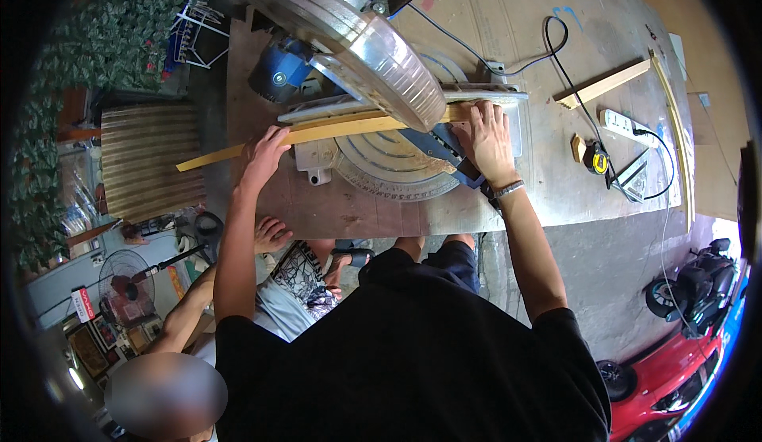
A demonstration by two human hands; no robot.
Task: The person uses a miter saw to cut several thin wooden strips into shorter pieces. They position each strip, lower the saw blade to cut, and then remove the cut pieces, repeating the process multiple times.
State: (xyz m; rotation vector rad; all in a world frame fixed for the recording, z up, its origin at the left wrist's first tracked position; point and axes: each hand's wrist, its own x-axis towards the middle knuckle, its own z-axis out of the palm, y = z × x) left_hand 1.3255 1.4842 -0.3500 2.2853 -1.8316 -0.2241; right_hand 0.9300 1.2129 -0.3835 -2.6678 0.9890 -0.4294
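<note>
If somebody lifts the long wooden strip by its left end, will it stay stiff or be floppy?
The wooden strip looks thin for its length, so it would probably flex slightly rather than flop. Its slim width suggests it is fairly light. Its left end reaches past the table, so that side might dip without the left hand.

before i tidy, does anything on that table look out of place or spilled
Nothing looks spilled. One untidy thing: the black cord loops loosely on the table and crosses a wood offcut, right of the saw.
</note>
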